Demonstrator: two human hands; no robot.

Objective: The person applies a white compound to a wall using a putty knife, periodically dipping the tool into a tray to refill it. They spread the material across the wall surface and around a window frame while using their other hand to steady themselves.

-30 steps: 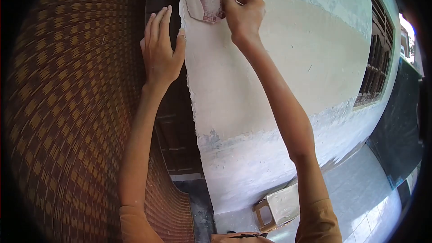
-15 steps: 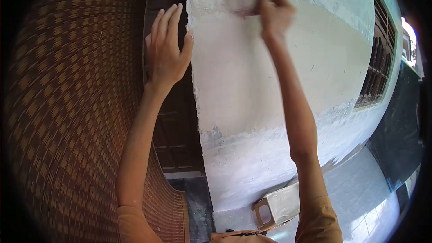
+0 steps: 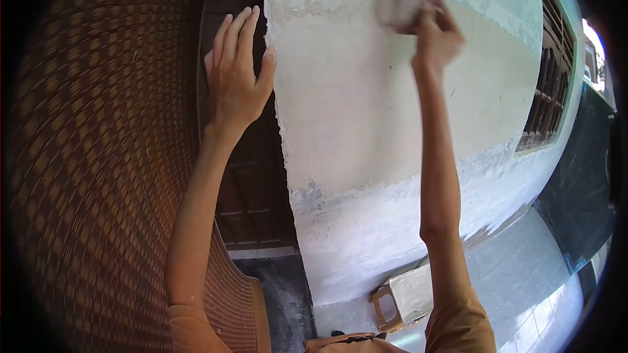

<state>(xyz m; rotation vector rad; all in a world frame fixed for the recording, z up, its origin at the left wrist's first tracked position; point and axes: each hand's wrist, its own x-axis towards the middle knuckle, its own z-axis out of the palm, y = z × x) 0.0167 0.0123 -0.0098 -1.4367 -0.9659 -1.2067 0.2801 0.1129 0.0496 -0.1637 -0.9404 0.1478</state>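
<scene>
My right hand (image 3: 439, 34) is raised to the upper part of the wall (image 3: 340, 104), its fingers closed on a flat, dark-red pad (image 3: 400, 6) with a whitish face. Motion blurs the pad; it overlaps the wall near the top of a smooth cream patch. Bluish-white, rougher coating borders that patch above and below. Over at the wall's ragged left edge, my left hand (image 3: 237, 82) is stretched out with nothing in it. Its thumb is right at the edge, and the other fingers point upward in front of the dark door (image 3: 245, 202).
A woven brown mat (image 3: 111, 131) curves along the left side. Below, a small stool (image 3: 409, 294) stands on the tiled floor by the wall's foot. On the right are a barred window (image 3: 553, 85) and a dark panel (image 3: 579, 183).
My right hand has moved to the right and slightly down across the wall with the pad. My left hand stays at the wall's edge; the view has shifted slightly.
</scene>
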